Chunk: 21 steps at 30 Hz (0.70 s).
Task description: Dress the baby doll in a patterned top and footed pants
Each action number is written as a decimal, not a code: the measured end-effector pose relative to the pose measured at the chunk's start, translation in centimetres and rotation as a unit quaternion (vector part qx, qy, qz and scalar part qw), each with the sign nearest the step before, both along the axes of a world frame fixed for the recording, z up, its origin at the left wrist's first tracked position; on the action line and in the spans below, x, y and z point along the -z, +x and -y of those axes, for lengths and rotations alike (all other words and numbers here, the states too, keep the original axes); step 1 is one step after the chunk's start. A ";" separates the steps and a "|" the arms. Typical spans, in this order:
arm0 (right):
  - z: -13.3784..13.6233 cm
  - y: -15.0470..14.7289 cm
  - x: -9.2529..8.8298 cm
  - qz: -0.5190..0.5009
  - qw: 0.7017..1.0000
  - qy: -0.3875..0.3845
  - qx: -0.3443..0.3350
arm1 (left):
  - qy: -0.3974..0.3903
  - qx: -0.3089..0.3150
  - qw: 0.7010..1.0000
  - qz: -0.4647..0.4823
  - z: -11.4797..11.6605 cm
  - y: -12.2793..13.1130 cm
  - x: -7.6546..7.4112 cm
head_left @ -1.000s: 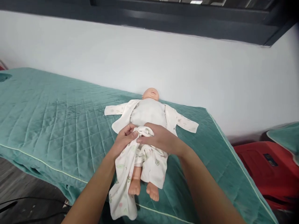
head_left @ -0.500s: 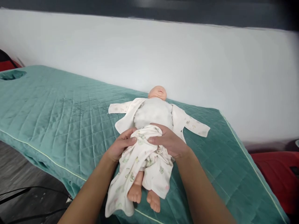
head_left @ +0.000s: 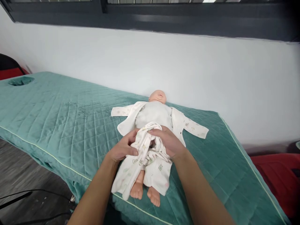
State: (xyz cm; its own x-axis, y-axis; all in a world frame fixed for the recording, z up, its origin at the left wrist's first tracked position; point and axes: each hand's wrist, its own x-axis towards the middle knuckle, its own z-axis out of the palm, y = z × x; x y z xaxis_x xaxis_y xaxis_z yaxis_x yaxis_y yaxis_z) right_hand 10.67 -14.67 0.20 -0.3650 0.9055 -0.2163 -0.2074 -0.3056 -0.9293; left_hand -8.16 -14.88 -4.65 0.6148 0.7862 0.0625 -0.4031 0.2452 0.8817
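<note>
In the head view, the left hand (head_left: 125, 147) grips one side of the printed white trousers (head_left: 140, 153), its thumb on the front and fingertips partly hidden. The right hand (head_left: 170, 140) pinches the waistband, thumb over its edge, other fingers hidden behind the cloth. The trousers lie over the lower body of the doll (head_left: 153, 114), which is on its back on the green quilted bed cover (head_left: 93, 134). Half a second ago, cloth covered the space between the hands; now it parts into a dark opening below the waistband. The loose trouser leg, on the person's left, has risen: its end lies higher, beside the doll's foot. The other leg still surrounds the doll's shin, with the foot out. The open white jacket (head_left: 131, 120) keeps its spread position beneath the doll. The camera has tilted, showing more of the dark window frame (head_left: 164, 18).
</note>
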 end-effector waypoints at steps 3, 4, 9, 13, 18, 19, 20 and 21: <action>-0.1 0.2 0.1 -0.021 1.000 0.015 -0.001 | -0.010 -0.018 1.000 -0.017 -0.1 0.1 -0.2; 0.0 0.3 0.2 -0.023 1.000 0.020 -0.006 | -0.020 -0.032 0.999 -0.018 -0.1 0.1 -0.2; 0.2 0.7 0.2 -0.031 0.997 0.033 -0.056 | -0.054 -0.093 0.994 0.021 0.0 0.6 -0.1; 0.6 0.6 -0.5 0.037 0.989 0.078 -0.123 | -0.076 -0.132 0.986 0.066 0.0 0.9 -0.3; 1.2 0.1 -1.3 0.141 0.958 0.124 -0.215 | -0.094 -0.157 0.979 0.088 -0.1 0.8 -0.3; 1.2 0.0 -1.2 0.146 0.959 0.118 -0.212 | -0.095 -0.156 0.980 0.084 -0.2 0.8 -0.3; 1.2 0.1 -1.1 0.141 0.963 0.110 -0.200 | -0.094 -0.155 0.980 0.078 -0.2 0.8 -0.2; 1.2 0.1 -0.9 0.125 0.971 0.100 -0.179 | -0.092 -0.157 0.981 0.073 -0.2 0.9 -0.2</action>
State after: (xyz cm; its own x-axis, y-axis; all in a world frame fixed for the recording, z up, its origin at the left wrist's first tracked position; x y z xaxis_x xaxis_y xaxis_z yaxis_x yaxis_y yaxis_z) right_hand 10.78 -15.83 1.07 -0.6230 0.7633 -0.1709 0.1185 -0.1239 -0.9852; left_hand -7.30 -14.71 -4.49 0.3360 0.9414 -0.0281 -0.6033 0.2380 0.7612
